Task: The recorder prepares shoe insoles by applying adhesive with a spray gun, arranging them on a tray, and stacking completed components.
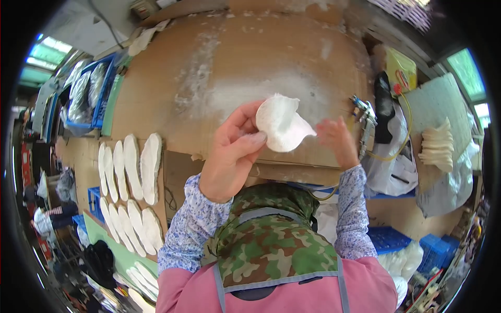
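My left hand (237,146) is closed on a curled white piece of soft, fleecy material (282,122), pinched at its left edge between thumb and fingers. The piece is held up over the near part of the cardboard-covered table (250,68); its full shape is hidden by the curl. Just past its pointed right end is my right hand (338,141), slightly blurred, fingers stretched out with nothing visible in them. Whether those fingertips touch the piece, I cannot tell. A metal spray gun (367,122) sits to the right of this hand.
Two rows of white insoles (130,167) lie on a board at the left. A blue crate (107,91) with plastic-wrapped bundles stands behind them. From the spray gun runs a yellow hose (409,120). More cream pieces (437,146) are stacked at the far right.
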`<state>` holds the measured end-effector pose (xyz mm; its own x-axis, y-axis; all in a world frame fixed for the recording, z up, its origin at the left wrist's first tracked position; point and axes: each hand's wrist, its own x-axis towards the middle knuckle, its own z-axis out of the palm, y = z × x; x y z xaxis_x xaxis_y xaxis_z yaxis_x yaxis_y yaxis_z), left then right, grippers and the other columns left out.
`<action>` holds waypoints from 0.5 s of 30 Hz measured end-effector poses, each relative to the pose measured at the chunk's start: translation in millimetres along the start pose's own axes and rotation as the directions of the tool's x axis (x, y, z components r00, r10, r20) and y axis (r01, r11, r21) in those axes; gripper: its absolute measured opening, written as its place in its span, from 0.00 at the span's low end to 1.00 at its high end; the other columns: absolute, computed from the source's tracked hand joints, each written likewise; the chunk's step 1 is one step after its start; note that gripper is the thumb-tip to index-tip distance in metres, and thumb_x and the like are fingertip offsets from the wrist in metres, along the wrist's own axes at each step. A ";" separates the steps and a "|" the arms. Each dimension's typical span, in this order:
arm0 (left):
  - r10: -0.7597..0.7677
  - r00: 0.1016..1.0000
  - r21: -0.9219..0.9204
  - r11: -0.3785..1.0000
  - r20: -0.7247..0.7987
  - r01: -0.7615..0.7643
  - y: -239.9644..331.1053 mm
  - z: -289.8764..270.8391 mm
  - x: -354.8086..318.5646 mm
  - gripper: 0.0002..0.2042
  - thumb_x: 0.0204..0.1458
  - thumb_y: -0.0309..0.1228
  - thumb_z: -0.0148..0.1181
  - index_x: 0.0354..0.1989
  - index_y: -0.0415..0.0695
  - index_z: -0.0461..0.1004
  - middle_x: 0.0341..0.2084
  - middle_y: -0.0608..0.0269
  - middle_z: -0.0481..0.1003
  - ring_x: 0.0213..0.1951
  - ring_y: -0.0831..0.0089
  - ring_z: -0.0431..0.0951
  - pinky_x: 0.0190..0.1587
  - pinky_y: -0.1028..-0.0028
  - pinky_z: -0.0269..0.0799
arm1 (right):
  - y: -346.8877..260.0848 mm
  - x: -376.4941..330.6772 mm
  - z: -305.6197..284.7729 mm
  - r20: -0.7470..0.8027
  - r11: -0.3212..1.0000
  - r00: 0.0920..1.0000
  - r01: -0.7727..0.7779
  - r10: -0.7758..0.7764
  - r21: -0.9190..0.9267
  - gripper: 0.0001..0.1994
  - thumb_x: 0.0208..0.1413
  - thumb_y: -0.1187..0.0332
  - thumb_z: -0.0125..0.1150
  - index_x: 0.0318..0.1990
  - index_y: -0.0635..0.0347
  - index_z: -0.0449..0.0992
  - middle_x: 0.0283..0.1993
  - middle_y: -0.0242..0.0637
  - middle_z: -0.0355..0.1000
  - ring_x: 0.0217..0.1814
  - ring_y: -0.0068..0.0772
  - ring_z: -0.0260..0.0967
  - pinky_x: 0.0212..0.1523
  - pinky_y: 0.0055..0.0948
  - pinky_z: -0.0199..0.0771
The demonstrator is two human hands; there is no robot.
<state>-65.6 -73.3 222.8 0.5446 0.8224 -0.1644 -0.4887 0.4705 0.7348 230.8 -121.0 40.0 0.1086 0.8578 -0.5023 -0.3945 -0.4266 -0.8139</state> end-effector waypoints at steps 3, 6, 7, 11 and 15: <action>0.082 0.994 -0.003 0.997 -0.069 -0.082 15.5 -23.4 -44.9 0.24 0.51 0.23 0.54 0.59 0.37 0.60 0.52 0.58 0.69 0.55 0.70 0.68 0.60 0.70 0.61 | 21.9 -1.2 71.1 0.291 0.942 0.945 -0.227 0.151 0.249 0.38 0.62 0.38 0.32 0.61 0.66 0.60 0.62 0.46 0.62 0.61 0.42 0.62 0.58 0.44 0.63; 0.193 0.956 0.010 0.981 -0.220 -0.196 25.9 -58.2 -111.7 0.25 0.51 0.24 0.55 0.59 0.37 0.60 0.52 0.58 0.69 0.55 0.70 0.68 0.60 0.68 0.61 | 34.1 2.6 138.4 0.605 0.797 0.788 -0.438 0.117 0.416 0.41 0.61 0.36 0.30 0.64 0.69 0.54 0.65 0.47 0.59 0.65 0.46 0.58 0.64 0.50 0.54; 0.263 0.925 0.012 0.963 -0.274 -0.270 26.6 -74.8 -138.5 0.25 0.51 0.24 0.56 0.59 0.37 0.60 0.52 0.58 0.69 0.55 0.69 0.68 0.60 0.67 0.61 | 31.0 -4.0 171.5 0.621 0.778 0.779 -0.444 0.089 0.445 0.41 0.61 0.37 0.31 0.64 0.69 0.54 0.65 0.48 0.58 0.67 0.47 0.55 0.66 0.51 0.51; 0.420 0.772 0.019 0.883 -0.477 -0.469 18.7 -131.1 -252.9 0.25 0.49 0.24 0.57 0.57 0.38 0.62 0.50 0.60 0.70 0.54 0.71 0.69 0.59 0.69 0.62 | 56.5 -10.6 272.4 0.752 0.777 0.643 -0.543 0.141 0.319 0.39 0.61 0.38 0.34 0.65 0.66 0.53 0.68 0.48 0.54 0.70 0.48 0.49 0.68 0.52 0.48; 0.497 0.625 0.129 0.833 -0.602 -0.538 -9.3 -171.5 -380.2 0.25 0.47 0.27 0.60 0.56 0.40 0.63 0.48 0.65 0.70 0.51 0.74 0.69 0.55 0.72 0.62 | 123.6 -21.4 385.2 0.870 0.704 0.369 -0.709 0.327 0.036 0.36 0.62 0.40 0.36 0.64 0.65 0.56 0.66 0.45 0.58 0.69 0.46 0.53 0.67 0.50 0.52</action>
<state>-385.0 -335.5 165.7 -0.3131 0.9402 -0.1340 -0.6123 -0.0920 0.7852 -171.7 -81.7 62.6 -0.8826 0.4265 -0.1978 -0.3880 -0.8984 -0.2059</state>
